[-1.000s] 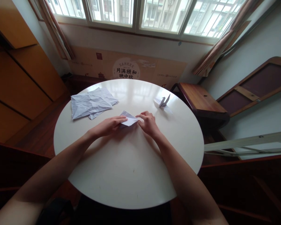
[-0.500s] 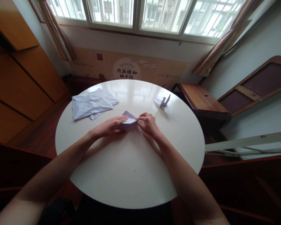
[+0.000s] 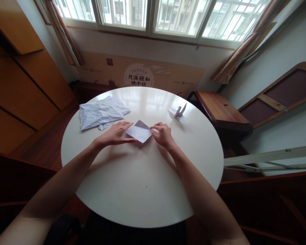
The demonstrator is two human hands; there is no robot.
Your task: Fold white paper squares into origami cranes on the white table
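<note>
A folded white paper (image 3: 139, 132) lies as a small diamond shape on the round white table (image 3: 142, 190). My left hand (image 3: 114, 133) rests on its left corner, fingers stretched out flat and pressing the paper down. My right hand (image 3: 163, 134) pinches the paper's right corner between thumb and fingers. Both forearms reach in from the near edge of the table.
A pile of creased white sheets (image 3: 102, 115) lies at the table's far left. A finished paper crane (image 3: 179, 111) stands at the far right. A wooden side table (image 3: 219, 110) sits to the right, cabinets (image 3: 22, 85) to the left, and windows (image 3: 155, 15) beyond.
The paper has been opened out from a narrow folded wedge into a flatter diamond. My left hand has shifted slightly left onto its corner; my right hand has stayed at the right corner.
</note>
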